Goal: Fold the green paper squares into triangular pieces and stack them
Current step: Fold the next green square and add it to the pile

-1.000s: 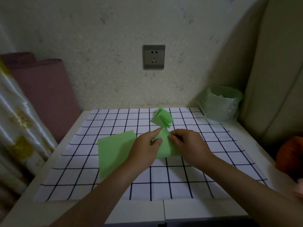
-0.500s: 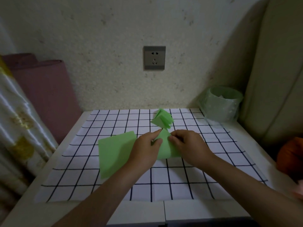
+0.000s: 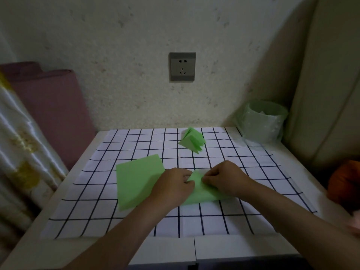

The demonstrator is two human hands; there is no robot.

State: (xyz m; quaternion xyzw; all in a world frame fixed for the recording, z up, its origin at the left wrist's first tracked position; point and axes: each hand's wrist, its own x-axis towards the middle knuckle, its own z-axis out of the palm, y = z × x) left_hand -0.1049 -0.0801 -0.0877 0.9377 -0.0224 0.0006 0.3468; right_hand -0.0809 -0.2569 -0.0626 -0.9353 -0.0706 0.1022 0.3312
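Observation:
A green paper piece point(image 3: 198, 189), partly folded, lies on the checked cloth point(image 3: 101, 191) in the middle. My left hand point(image 3: 173, 186) pinches its left edge near the top corner. My right hand point(image 3: 226, 178) pinches the paper from the right, fingers curled over the fold. A flat pile of green paper squares point(image 3: 136, 178) lies just left of my left hand. A stack of folded green triangular pieces point(image 3: 192, 140) stands fanned out at the back of the cloth.
A green plastic cup point(image 3: 263, 121) stands at the back right corner. A wall socket point(image 3: 182, 66) is above the table. A pink roll point(image 3: 46, 106) and a curtain point(image 3: 17, 156) are at the left. An orange object point(image 3: 344, 182) sits off the right edge.
Both hands have drawn nearer to me with the paper, and the raised flap now lies lower. The pile and the stack have not moved.

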